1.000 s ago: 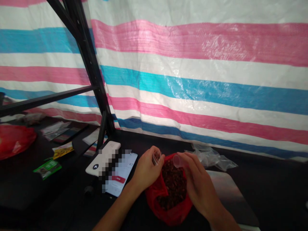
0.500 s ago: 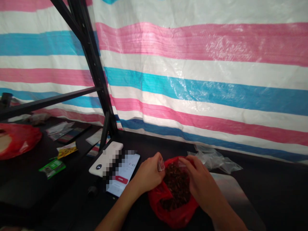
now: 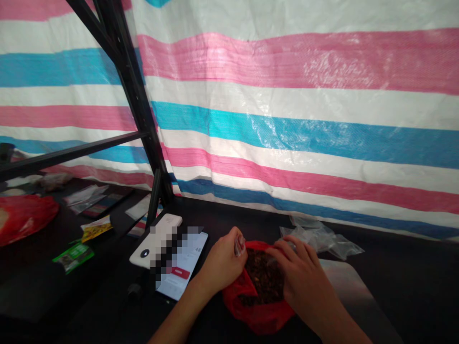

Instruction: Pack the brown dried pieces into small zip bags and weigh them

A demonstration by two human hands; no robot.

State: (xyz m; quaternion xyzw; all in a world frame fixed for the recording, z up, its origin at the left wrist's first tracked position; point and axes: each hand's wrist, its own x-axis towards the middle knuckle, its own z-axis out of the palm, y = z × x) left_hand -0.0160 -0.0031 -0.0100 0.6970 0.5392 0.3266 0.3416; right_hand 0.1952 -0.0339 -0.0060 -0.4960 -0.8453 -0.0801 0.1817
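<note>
Overhead and behind, glossy woven-plastic sheeting [image 3: 287, 114] in pink, white and blue stripes forms the wall, creased and shiny where light catches it. A black metal frame [image 3: 134, 100] of slanting bars stands at left against it. Below, a matte black tabletop [image 3: 405, 272] runs along the sheeting's foot.

On it, near the front: a crumpled red plastic bag [image 3: 263, 320], mouth open, holding small dark-brown pieces, between the person's two hands. Left hand [image 3: 224, 258] closed around a small clear plastic cup [image 3: 239, 244] at the bag's left rim. Right hand [image 3: 301, 267] bent over the right rim, fingers curled; cannot tell whether they grip anything.

Beyond the right hand, clear crinkled plastic bags [image 3: 321, 239]; just beside its wrist, a flat silvery metal plate [image 3: 349, 282]. Left of the left hand, a lit-screen phone [image 3: 181, 274] and a white oblong device [image 3: 158, 236], partly pixelated. Farther left, a green packet [image 3: 74, 256] and a yellow-and-white packet [image 3: 96, 231].
</note>
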